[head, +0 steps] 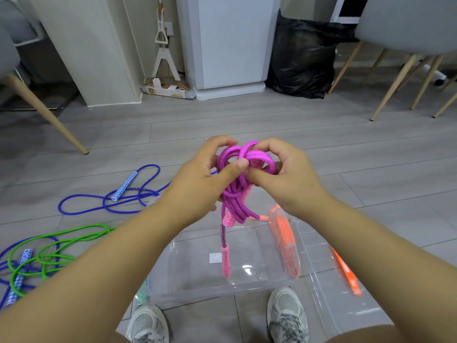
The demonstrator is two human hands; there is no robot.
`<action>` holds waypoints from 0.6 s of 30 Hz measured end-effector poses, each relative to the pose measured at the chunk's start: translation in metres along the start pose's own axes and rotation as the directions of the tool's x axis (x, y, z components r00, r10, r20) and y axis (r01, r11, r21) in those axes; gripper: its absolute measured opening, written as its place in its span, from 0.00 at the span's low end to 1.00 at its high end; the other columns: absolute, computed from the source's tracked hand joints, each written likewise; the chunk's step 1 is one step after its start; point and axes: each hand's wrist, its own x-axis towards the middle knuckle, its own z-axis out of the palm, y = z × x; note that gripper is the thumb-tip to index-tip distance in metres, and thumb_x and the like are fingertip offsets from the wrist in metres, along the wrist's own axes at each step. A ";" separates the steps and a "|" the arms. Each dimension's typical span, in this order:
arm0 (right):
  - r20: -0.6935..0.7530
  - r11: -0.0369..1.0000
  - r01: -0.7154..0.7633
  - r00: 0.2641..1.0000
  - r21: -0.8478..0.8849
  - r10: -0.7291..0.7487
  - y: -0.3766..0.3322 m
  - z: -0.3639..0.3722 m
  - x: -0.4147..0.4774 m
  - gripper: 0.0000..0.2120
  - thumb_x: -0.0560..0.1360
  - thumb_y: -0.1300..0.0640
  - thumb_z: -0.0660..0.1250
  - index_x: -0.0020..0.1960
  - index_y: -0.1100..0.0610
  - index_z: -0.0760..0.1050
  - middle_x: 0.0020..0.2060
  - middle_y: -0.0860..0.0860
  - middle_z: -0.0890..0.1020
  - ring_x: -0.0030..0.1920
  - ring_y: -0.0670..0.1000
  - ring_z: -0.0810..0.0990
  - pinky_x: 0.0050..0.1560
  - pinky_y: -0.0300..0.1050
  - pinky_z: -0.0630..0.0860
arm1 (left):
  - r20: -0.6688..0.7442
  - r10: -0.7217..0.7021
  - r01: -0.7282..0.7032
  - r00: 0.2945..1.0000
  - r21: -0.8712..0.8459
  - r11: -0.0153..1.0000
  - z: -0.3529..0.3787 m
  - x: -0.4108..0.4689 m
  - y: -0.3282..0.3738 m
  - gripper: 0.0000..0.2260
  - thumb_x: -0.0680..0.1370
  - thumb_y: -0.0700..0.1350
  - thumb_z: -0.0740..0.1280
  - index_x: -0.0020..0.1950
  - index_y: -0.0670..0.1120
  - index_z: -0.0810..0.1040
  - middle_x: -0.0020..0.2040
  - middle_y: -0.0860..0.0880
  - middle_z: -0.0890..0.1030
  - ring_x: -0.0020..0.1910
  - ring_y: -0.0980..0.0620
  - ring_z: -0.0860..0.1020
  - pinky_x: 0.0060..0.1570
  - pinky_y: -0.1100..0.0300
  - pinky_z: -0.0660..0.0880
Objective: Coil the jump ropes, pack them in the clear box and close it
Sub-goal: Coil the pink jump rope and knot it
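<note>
We note left hand (197,179) and right hand (284,177) raised together, thumbs and fingers pinching coiled magenta braided jump rope (235,196), pink handle (225,261) dangling over clear plastic box (195,276), near, grey plank floor (247,115), blue cord rope (99,201) left.

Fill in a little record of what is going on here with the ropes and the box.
Held: magenta rope, bunched in loops, pink handle dangling above the box
Left hand: grips the loops
Right hand: pinches the top loops
Clear box: on the floor, open
Lid: beside it, on the right
Loose on floor: blue rope, green rope
</note>
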 end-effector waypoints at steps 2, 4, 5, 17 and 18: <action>-0.007 0.999 0.023 1.000 -0.038 -0.024 0.002 0.001 0.000 0.11 0.63 0.47 0.70 0.43 0.46 0.74 0.37 0.53 0.80 0.38 0.59 0.80 0.43 0.61 0.78 | -0.037 0.005 -0.005 0.999 -0.016 1.000 0.001 -0.001 0.000 0.14 0.73 0.56 0.67 0.55 0.62 0.66 0.47 0.55 0.81 0.35 0.51 0.82 0.33 0.56 0.79; -0.013 0.996 0.045 0.999 -0.076 -0.046 0.002 0.003 0.000 0.10 0.64 0.47 0.70 0.44 0.45 0.74 0.39 0.51 0.81 0.40 0.56 0.81 0.45 0.59 0.78 | -0.060 0.016 -0.018 0.998 -0.022 1.000 0.002 0.000 -0.002 0.10 0.74 0.55 0.67 0.50 0.62 0.67 0.44 0.56 0.82 0.35 0.51 0.82 0.33 0.56 0.79; -0.025 0.995 0.047 0.998 -0.084 -0.049 0.002 0.003 -0.001 0.11 0.64 0.48 0.71 0.44 0.46 0.74 0.40 0.50 0.81 0.41 0.54 0.81 0.45 0.57 0.78 | -0.064 0.021 -0.022 0.998 -0.019 1.000 0.003 0.001 -0.003 0.07 0.75 0.54 0.66 0.48 0.63 0.68 0.42 0.57 0.82 0.35 0.51 0.81 0.33 0.55 0.79; -0.054 0.985 0.104 0.992 -0.136 -0.112 0.005 0.006 -0.003 0.14 0.69 0.54 0.65 0.54 0.50 0.75 0.43 0.49 0.81 0.42 0.52 0.82 0.46 0.52 0.79 | -0.145 0.084 -0.086 0.986 -0.007 0.996 0.003 0.006 -0.006 0.10 0.72 0.50 0.72 0.49 0.64 0.75 0.45 0.59 0.81 0.41 0.56 0.81 0.41 0.57 0.78; -0.052 0.981 0.119 0.990 -0.153 -0.128 0.004 0.007 -0.002 0.14 0.69 0.54 0.65 0.55 0.51 0.75 0.42 0.49 0.81 0.43 0.52 0.82 0.47 0.52 0.79 | -0.149 0.083 -0.084 0.985 -0.002 0.996 0.003 0.007 -0.006 0.11 0.73 0.50 0.71 0.49 0.65 0.75 0.45 0.58 0.80 0.40 0.56 0.81 0.42 0.55 0.79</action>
